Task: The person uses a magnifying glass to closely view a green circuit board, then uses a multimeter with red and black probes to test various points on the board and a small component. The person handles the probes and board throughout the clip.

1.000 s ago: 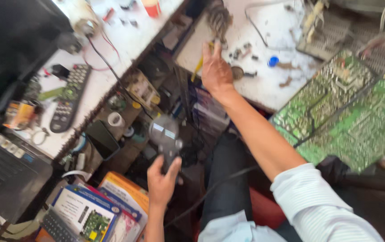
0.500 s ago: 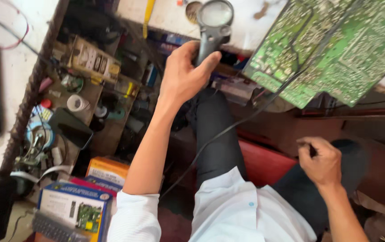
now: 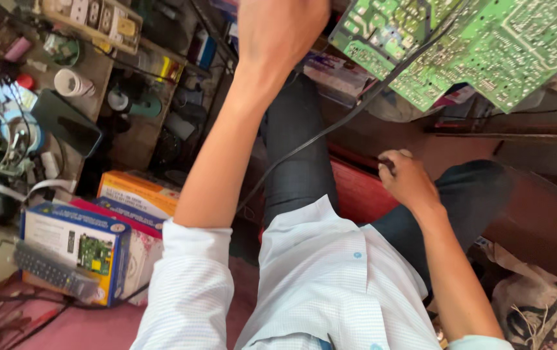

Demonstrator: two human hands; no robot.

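My left hand (image 3: 278, 32) is raised to the top edge of the head view, its fingers curled and cut off by the frame. The magnifying glass it gripped a moment ago lies beyond that edge. My right hand (image 3: 408, 178) rests low by my thigh at the edge of a red seat (image 3: 356, 191), fingers closed, with a small dark bit at the fingertips that I cannot identify. A large green circuit board (image 3: 473, 45) hangs over the bench edge at the top right. A black cable (image 3: 330, 126) runs from under it diagonally across my lap.
On the left is a cluttered shelf with a yellowish power strip (image 3: 90, 19), a white tape roll (image 3: 71, 83), a dark phone (image 3: 64, 120) and tangled wires. Below lie an orange box (image 3: 139, 191), a blue box (image 3: 77, 243) and a grey keypad (image 3: 51, 275).
My left hand lifted the magnifying glass from the shelf up towards the circuit board and out of frame. My right hand came off the bench and down to the seat beside my thigh.
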